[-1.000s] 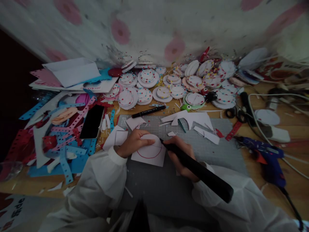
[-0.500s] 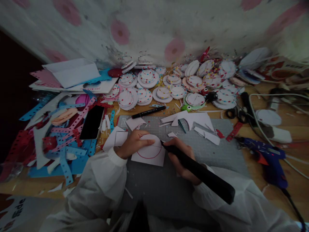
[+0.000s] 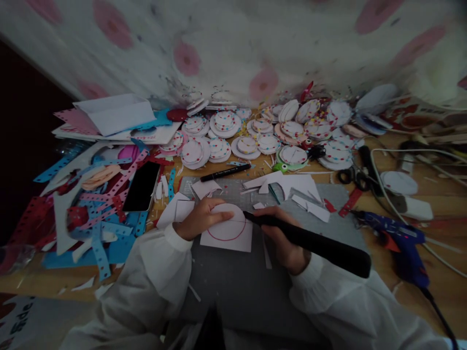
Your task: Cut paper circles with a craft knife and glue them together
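Observation:
A white sheet (image 3: 228, 243) with a red circle drawn on it lies on the grey cutting mat (image 3: 233, 282). Its upper edge is rounded, following the circle. My left hand (image 3: 204, 216) pinches the sheet from the left, thumb on top across the circle and the other fingers bent behind its edge. Held in my right hand (image 3: 282, 238) is a long black pen-shaped cutter (image 3: 321, 243), its narrow tip at the circle's upper right edge. A thin white offcut (image 3: 267, 252) shows below the right hand. Other white scraps (image 3: 299, 187) lie beyond the hands.
Behind the mat stand several layered white discs with beaded edges (image 3: 224, 124). Left are a phone (image 3: 142, 186) and heaped coloured strips (image 3: 98, 248). A black marker (image 3: 225, 172) lies ahead. Right are scissors (image 3: 361, 181) and a blue glue gun (image 3: 401, 238) with its cord.
The cutter has swung flatter, its rear end moving right and up, with its tip still by the circle's edge. My right hand has turned with it. The left hand keeps its hold.

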The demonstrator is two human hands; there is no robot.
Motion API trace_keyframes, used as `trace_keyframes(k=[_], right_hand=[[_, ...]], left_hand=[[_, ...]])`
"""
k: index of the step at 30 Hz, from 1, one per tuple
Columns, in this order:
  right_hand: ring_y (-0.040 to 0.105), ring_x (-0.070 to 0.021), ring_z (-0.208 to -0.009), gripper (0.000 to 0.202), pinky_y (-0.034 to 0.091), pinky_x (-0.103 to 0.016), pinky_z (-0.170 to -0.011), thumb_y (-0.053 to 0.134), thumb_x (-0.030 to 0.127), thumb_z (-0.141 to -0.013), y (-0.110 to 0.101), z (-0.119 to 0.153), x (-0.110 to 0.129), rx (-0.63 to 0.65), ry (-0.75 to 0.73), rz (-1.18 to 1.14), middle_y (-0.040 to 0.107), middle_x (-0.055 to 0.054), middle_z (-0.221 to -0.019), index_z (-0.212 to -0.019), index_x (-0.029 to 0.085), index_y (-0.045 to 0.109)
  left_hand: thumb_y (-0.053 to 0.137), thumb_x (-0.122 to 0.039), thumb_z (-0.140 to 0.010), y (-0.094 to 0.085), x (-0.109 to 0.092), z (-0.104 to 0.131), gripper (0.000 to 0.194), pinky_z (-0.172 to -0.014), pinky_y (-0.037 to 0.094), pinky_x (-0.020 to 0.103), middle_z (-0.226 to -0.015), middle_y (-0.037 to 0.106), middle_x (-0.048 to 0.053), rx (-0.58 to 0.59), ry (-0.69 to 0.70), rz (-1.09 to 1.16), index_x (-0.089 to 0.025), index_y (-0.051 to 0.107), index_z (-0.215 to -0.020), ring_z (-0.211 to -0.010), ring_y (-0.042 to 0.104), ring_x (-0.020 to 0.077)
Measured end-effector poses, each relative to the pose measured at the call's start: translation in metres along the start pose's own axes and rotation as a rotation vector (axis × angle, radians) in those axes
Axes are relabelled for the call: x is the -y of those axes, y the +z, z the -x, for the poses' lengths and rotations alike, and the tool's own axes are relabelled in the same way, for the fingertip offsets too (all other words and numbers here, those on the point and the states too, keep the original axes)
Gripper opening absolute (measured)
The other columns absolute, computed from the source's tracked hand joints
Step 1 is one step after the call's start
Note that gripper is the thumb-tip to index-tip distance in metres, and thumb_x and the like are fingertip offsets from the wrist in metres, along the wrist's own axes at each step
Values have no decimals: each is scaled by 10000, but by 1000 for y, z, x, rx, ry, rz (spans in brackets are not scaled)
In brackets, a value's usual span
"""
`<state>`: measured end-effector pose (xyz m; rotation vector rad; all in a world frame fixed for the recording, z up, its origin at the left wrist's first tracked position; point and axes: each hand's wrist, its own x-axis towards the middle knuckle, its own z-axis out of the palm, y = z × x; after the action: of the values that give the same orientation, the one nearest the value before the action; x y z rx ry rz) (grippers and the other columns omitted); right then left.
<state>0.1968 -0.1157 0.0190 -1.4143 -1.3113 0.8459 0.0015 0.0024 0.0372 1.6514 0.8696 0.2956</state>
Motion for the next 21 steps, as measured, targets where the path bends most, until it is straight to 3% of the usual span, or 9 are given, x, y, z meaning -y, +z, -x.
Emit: trace_keyframes(k=[10,18,21], right_hand=[[665,-208,-788,214,509,-310,-666,542,224,-790,1,10,-7,-113,-85,9,715,4,-863,-946,289,673],[646,-228,-783,201,508,-342,-672,542,246,-777,-4,6,-4,-109,-68,-103,703,-31,-845,-911,260,691],[635,-235,-790,204,509,-356,-653,521,214,-773,-6,2,-7,-144,-99,-124,687,-46,-842,-885,261,684]], left_hand=[[627,-403,-802,5,-4,3,283,-608,369,246,-658,533,-16,20,39,-25,-138,600,-704,-647,468,125],[624,-374,-802,2,-9,7,243,-596,386,236,-706,578,-1,91,33,38,-134,616,-763,-655,497,125],[624,-391,-797,3,-8,7,275,-566,355,230,-652,521,-17,53,79,29,-139,581,-695,-623,456,115]])
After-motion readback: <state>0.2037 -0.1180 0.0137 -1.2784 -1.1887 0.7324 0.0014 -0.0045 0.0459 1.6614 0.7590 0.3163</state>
